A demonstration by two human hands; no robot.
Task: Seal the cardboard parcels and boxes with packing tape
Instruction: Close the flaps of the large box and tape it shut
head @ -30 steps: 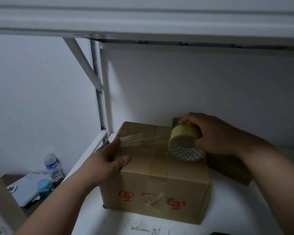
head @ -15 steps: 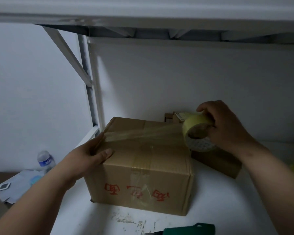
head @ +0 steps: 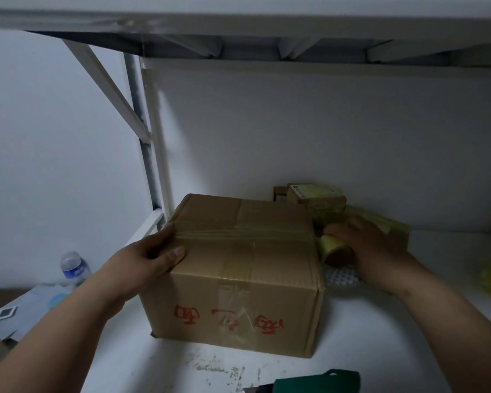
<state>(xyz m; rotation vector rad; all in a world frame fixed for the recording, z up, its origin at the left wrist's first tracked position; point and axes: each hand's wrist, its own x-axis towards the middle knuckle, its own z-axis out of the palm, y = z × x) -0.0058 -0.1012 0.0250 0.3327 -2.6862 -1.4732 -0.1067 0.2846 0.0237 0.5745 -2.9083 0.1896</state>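
The fingers (head: 165,236) of the left hand (head: 148,259) are lying straight and slightly spread over the upper left edge of the cardboard box (head: 238,273), the thumb flat on its top, pinning the start of the tape strip (head: 244,233). The right hand (head: 366,251) is curling its fingers (head: 349,231) around the tape roll (head: 335,248), clamping it low against the box's right side, where the strip is bending over the top edge.

The box is sitting on the white surface (head: 380,350), toward its back left corner, close to the shelf frame post (head: 146,165). Smaller parcels (head: 315,195) are standing just behind it by the back wall.

The box is looking stiff but dentable, its panels likely giving under hard pressure, so the holding hand is best kept on an edge or corner rather than mid-panel. Its weight cannot be told; a light box would probably slide toward the pulling hand unless pressed down. The tape is thin, glossy and prone to wrinkling, so it is wanting steady tension. The roll is rigid and is best gripped around its rim.

A green object (head: 318,381) is lying at the surface's near edge; a water bottle (head: 74,266) is standing lower, off to the left.
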